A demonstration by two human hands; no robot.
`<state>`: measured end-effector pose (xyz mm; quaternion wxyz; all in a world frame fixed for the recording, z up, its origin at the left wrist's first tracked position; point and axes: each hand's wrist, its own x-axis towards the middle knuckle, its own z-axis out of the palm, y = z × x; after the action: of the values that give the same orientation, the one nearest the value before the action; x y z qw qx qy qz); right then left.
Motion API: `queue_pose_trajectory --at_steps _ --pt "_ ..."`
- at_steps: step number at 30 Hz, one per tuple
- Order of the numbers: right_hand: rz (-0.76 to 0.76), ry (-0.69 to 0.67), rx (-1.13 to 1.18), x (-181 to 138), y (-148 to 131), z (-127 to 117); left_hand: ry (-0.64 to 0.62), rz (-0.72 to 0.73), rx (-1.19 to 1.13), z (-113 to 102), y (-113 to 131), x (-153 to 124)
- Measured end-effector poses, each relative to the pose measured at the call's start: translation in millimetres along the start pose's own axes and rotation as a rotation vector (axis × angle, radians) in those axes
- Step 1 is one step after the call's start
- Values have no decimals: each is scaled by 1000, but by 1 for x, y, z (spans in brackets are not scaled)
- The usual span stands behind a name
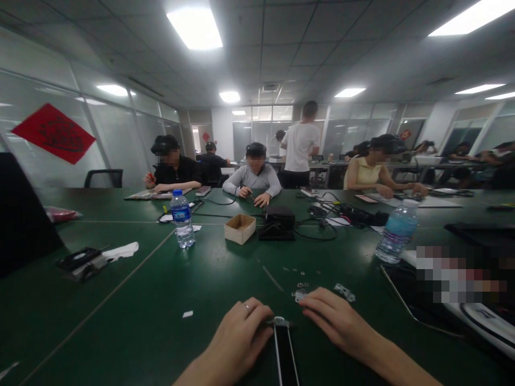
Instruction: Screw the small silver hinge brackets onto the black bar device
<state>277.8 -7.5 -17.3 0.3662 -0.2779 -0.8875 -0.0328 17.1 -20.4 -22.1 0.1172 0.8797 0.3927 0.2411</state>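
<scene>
A long dark bar with silver edges point(286, 354) lies on the green table in front of me, its far end capped in pale metal. My left hand point(243, 332), wearing a ring, is beside that far end. Its thumb and forefinger are closed there in a pinch, and what lies between them is too small to make out. My right hand point(340, 321) has its fingertips together on a small silver metal plate point(300, 296). Just past it is a second bent metal bracket point(345, 292). Several tiny rings point(302, 285) are scattered beyond my right fingertips.
A small open wooden box point(240, 229) stands mid-table beside a black device point(277, 222) with cables. Water bottles stand left point(183, 220) and right point(397, 231). A dark tablet-like slab point(414, 295) lies at right. Several people sit across the table.
</scene>
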Motion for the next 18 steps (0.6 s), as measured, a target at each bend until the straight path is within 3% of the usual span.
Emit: queue_pose_trajectory --at_steps 8,18 --pt "95 -287 14 1 -6 -2 -94 -47 34 -2 0 2" --pt "218 -312 146 -2 -9 8 -73 -21 59 4 -6 3"
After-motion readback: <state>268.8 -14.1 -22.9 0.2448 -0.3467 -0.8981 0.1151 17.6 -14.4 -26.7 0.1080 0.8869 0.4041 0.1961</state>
